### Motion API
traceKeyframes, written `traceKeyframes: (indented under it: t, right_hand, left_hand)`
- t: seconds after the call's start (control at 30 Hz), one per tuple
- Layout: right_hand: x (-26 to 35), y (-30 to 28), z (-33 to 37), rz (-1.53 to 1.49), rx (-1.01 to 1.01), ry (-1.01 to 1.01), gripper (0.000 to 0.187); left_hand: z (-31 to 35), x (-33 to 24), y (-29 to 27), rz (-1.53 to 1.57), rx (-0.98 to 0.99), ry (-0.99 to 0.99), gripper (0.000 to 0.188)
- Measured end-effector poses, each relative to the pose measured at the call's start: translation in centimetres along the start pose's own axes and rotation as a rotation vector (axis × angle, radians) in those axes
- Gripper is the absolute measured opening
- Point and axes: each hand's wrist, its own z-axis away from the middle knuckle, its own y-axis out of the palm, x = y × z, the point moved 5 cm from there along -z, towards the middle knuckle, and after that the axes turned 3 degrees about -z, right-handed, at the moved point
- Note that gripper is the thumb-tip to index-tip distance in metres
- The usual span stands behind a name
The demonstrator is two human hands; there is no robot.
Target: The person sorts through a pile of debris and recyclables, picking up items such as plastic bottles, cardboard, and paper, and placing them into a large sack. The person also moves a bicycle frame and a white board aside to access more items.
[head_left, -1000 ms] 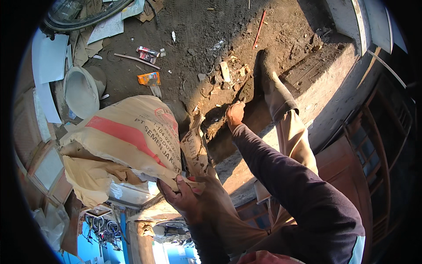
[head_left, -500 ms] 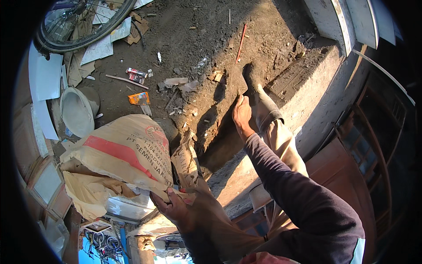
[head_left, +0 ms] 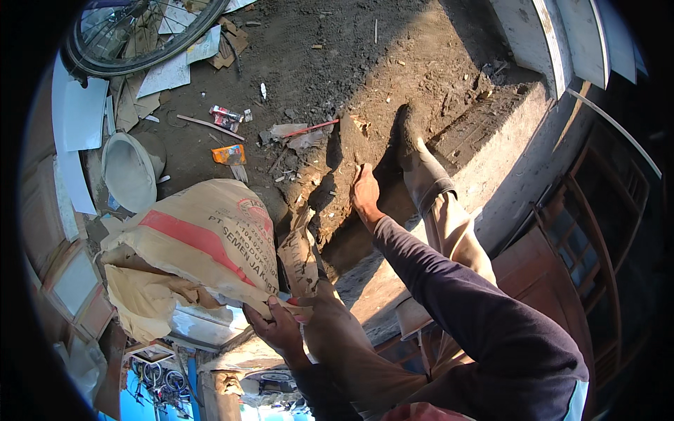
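A large brown paper cement sack [head_left: 193, 224] with a red band stands bulging at the left, its lower part torn and crumpled. My left hand [head_left: 277, 330] is closed on the sack's near edge, thumb on top. Out over the sunlit dirt, my right hand [head_left: 366, 191] is wrapped round a trowel [head_left: 348, 140]; its handle is mostly hidden in my fist, and its dirt-coloured blade points away from me. A thin red strip [head_left: 312, 128] lies against the blade's far end, beside grey scraps. A torn paper flap [head_left: 299, 263] stands between the sack and my leg.
A pale bucket [head_left: 130, 172] lies tipped at the left, below a bicycle wheel [head_left: 151, 42]. An orange packet [head_left: 229, 155] and other litter are on the dirt. A rough concrete ledge [head_left: 505, 151] runs along the right, near a brown wooden frame [head_left: 597, 238].
My right hand and the trowel have moved left and slightly nearer. The red strip has shifted left and turned from upright to nearly level. My left hand keeps its hold on the sack.
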Motion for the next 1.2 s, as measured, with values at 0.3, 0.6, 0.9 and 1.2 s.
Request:
traceKeyframes:
  t: [0.3,0.6,0.9,1.2]
  right_hand:
    - [-1.0,-0.2,1.7,0.177,0.110,-0.311,0.019]
    - [6.3,-0.6,-3.0,0.210,0.033,-0.148,0.026]
    - [8.4,-2.8,0.7,0.161,-0.010,-0.193,0.026]
    - [18.6,0.0,1.9,0.332,0.202,-0.706,0.017]
  left_hand:
    - [-0.6,0.6,-0.2,-0.150,0.008,0.153,0.064]
    - [-0.9,0.2,-0.7,-0.031,0.067,0.151,0.061]
    - [-1.1,0.6,-1.4,0.067,0.096,0.040,0.059]
    - [-1.1,0.0,-1.6,0.030,0.097,0.070,0.056]
